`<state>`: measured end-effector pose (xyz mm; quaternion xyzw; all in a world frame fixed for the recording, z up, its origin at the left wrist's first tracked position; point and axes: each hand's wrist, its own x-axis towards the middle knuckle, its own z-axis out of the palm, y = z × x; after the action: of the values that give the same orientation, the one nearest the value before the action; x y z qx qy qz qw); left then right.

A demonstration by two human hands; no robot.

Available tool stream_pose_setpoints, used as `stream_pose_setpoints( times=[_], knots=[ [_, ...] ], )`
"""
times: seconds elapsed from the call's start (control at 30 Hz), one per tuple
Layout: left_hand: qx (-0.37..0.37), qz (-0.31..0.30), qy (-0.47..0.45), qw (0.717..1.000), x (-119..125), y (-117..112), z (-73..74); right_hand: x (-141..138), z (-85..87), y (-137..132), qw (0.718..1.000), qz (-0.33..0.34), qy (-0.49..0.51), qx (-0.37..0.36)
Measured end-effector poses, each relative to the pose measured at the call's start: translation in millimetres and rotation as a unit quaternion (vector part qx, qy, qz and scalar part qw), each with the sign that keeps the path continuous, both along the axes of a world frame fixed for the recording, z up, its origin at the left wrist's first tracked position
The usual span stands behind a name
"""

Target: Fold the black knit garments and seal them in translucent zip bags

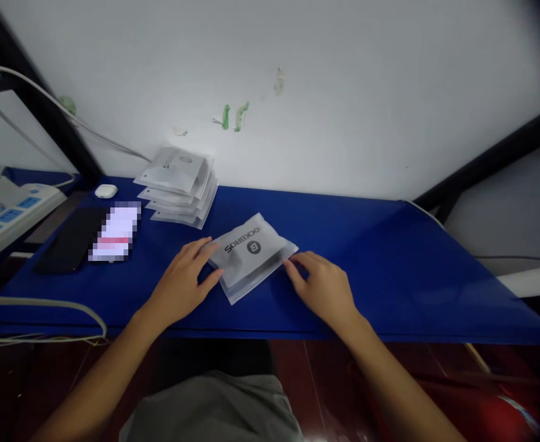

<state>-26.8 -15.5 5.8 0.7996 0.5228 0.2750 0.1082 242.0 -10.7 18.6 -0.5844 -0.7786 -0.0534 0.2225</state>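
A frosted plastic pouch (251, 255) with dark "ROCKBROS" lettering and a round logo lies at an angle on the blue table (366, 258). It bulges in the middle; what is inside cannot be made out. My left hand (185, 279) rests at the pouch's left end, thumb and fingers spread apart on its edge. At the right corner, my right hand (323, 285) has thumb and forefinger closed together on the pouch's edge, the other fingers curled behind. Behind and to the left stands a stack of several similar pouches (173, 172).
A black phone (70, 239) and a phone with a lit, blurred screen (116, 232) lie at the left, near a white earbud case (106, 191). A white power strip (16, 215) and cables (44, 301) occupy the left edge. A white wall (320, 123) rises behind.
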Motion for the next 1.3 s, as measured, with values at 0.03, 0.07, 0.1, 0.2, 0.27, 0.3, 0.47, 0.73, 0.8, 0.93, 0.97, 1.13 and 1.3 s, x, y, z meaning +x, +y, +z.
stream_pose_setpoints(
  times=[0.03, 0.07, 0.1, 0.2, 0.27, 0.3, 0.47, 0.73, 0.8, 0.93, 0.97, 1.13, 1.3],
  knots=[
    [-0.011, -0.002, 0.011, 1.000, 1, 2, -2.7, -4, -0.3, -3, 0.999, 0.007, 0.016, -0.035],
    [-0.021, -0.001, 0.020, 1.000, 2, 4, -5.0, -8, -0.8, -6, 0.997, 0.014, 0.030, -0.068],
    [-0.029, 0.002, 0.026, 0.999, 4, 5, -6.9, -11, -1.6, -7, 0.994, 0.018, 0.043, -0.095],
    [-0.051, 0.028, 0.014, 0.998, 7, 8, -8.9, -16, -4.2, -4, 0.987, -0.003, 0.076, -0.140],
    [-0.065, 0.065, -0.020, 0.996, 8, 11, -7.8, -17, -5.4, 2, 0.981, -0.024, 0.104, -0.162],
    [-0.072, 0.085, -0.038, 0.993, 9, 12, -6.9, -17, -5.7, 6, 0.977, -0.032, 0.122, -0.174],
    [-0.105, 0.121, -0.074, 0.984, 12, 21, -2.8, -18, -7.8, 26, 0.956, -0.046, 0.199, -0.209],
    [-0.178, 0.186, -0.034, 0.966, 15, 10, 7.0, -15, -10.8, 56, 0.959, -0.114, 0.182, -0.185],
    [-0.199, 0.200, -0.015, 0.959, 14, 5, 9.4, -12, -9.7, 68, 0.960, -0.124, 0.174, -0.179],
    [-0.221, 0.192, -0.008, 0.956, 12, 3, 9.3, -8, -8.0, 90, 0.947, -0.118, 0.218, -0.204],
    [-0.223, 0.189, -0.009, 0.956, 12, 3, 8.7, -8, -8.2, 94, 0.940, -0.116, 0.235, -0.220],
    [-0.227, 0.183, -0.030, 0.956, 14, 4, 7.5, -10, -12.1, 104, 0.913, -0.104, 0.285, -0.273],
    [-0.210, 0.180, -0.064, 0.959, 14, 3, 9.8, -10, -9.6, 99, 0.904, -0.093, 0.313, -0.275]
  ],
)
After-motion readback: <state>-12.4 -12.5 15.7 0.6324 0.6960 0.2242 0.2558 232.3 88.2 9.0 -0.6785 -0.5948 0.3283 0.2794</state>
